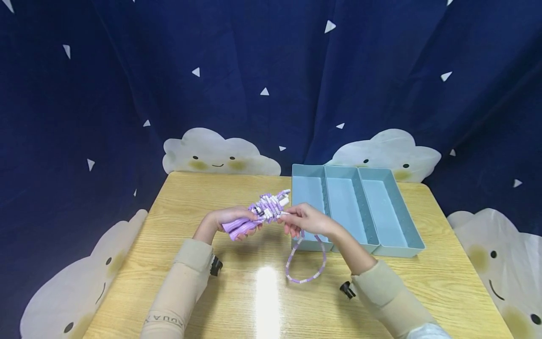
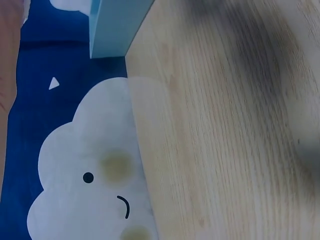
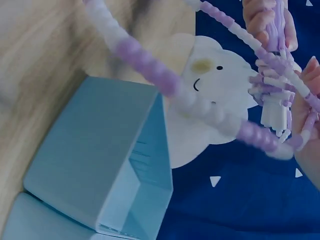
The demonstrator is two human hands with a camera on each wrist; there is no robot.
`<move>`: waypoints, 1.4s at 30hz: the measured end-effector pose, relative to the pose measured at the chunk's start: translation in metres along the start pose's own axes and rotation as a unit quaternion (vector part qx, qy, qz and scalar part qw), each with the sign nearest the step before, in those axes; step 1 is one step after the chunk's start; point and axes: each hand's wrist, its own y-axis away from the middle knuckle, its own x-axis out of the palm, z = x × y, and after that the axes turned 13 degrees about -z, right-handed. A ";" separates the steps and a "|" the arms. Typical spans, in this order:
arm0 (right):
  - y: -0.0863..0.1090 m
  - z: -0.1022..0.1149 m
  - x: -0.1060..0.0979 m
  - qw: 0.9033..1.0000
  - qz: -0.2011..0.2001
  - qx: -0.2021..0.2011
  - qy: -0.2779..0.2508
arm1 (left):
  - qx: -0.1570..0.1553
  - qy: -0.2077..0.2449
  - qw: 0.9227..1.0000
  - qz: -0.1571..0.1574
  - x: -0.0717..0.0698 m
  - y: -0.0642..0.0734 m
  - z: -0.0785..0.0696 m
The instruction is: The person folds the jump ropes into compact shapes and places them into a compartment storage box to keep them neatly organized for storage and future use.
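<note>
A beaded jump rope (image 1: 270,208) in purple and white is wound in several turns around its own two handles. My left hand (image 1: 232,217) grips the purple handles (image 1: 241,228), holding the bundle above the table. Fingers of my right hand (image 1: 306,220) pinch the rope at the bundle's right side. Below that hand hangs a loose loop (image 1: 306,281) of beads. The right wrist view shows this loop (image 3: 200,107) large in front, with the wound bundle (image 3: 272,87) behind it. In the left wrist view the rope is out of sight.
Three long light-blue bins (image 1: 349,207) stand side by side on the wooden table (image 1: 228,301), right behind my right hand. A dark blue curtain (image 1: 254,47) with clouds and triangles hangs around the table. Black devices (image 1: 216,266) sit at both wrists.
</note>
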 end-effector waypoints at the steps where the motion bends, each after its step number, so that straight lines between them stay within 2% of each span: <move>1: 0.000 0.001 -0.001 1.000 0.001 -0.003 0.005 | -0.001 -0.002 1.000 0.003 0.000 0.000 0.000; 6: -0.002 0.007 -0.004 0.999 -0.010 -0.007 0.030 | -0.008 -0.010 1.000 0.010 0.001 0.002 -0.002; 14: -0.005 0.013 -0.008 0.997 -0.049 0.018 0.057 | -0.025 -0.026 0.999 0.022 0.005 0.003 -0.004; 24: -0.008 0.021 -0.013 0.996 -0.049 0.041 0.065 | -0.050 -0.037 0.997 0.036 0.010 0.002 -0.005; 30: -0.011 0.023 -0.015 0.996 -0.034 0.019 0.084 | -0.045 -0.050 0.997 0.042 0.011 0.002 -0.005; 37: -0.014 0.030 -0.019 0.993 -0.005 -0.029 0.112 | -0.063 -0.058 0.994 0.062 0.015 0.002 -0.007; 42: -0.018 0.034 -0.022 0.990 0.012 -0.054 0.126 | -0.062 -0.052 0.994 0.074 0.017 0.002 -0.007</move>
